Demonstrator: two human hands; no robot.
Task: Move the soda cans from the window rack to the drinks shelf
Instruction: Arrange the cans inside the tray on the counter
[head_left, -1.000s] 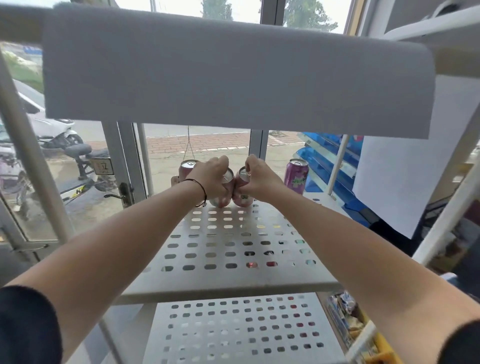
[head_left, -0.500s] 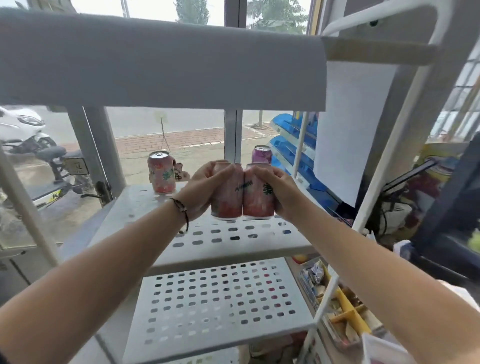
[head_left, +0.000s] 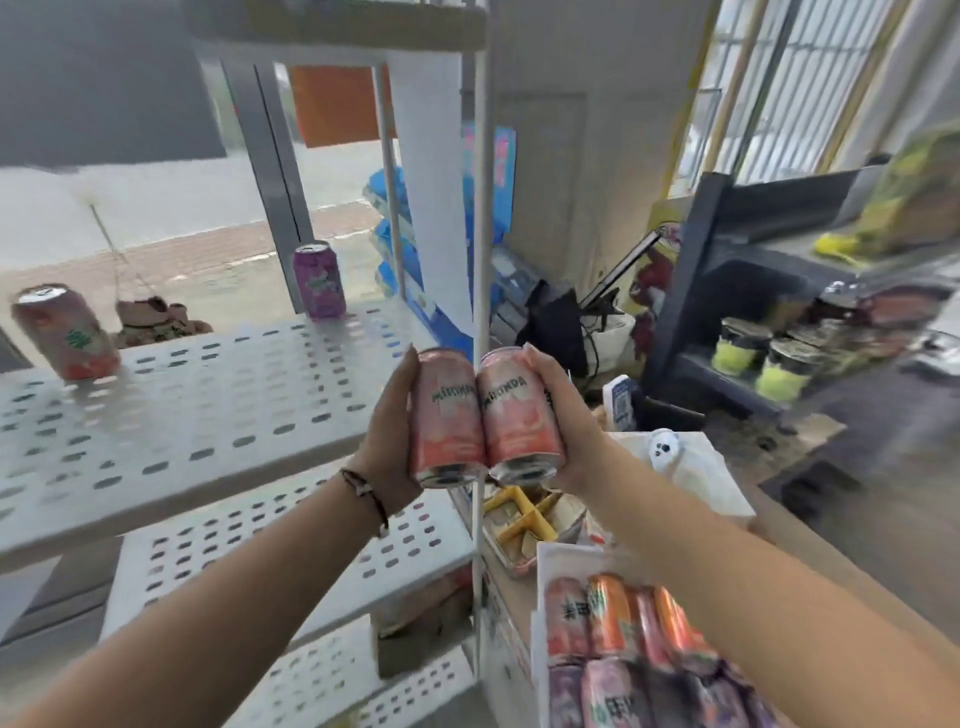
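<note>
Left hand (head_left: 390, 431) wrapped around a pink soda can (head_left: 448, 415), thumb side up along its left edge, dark cord bracelet (head_left: 366, 493) at the wrist. Right hand (head_left: 563, 426) wrapped around a second pink can (head_left: 519, 415), fingers curled behind it. Both cans held upright in the air, leaning slightly apart at the top, sides touching near the bottom, just off the right front corner of the window rack (head_left: 208, 415) and in front of its white corner post (head_left: 480, 260). On the rack's perforated upper tier: a red can (head_left: 65, 332) standing at the far left, a purple can (head_left: 318, 280) standing near the back edge, well apart from each other. Lower perforated tiers visible beneath. Below the right forearm, a white tray (head_left: 540, 597) packed with lying cans (head_left: 608, 618) in pink, orange and purple. Farther right, a dark shelf unit (head_left: 691, 291) carrying jars with yellow-green contents (head_left: 737, 348), blurred.
</note>
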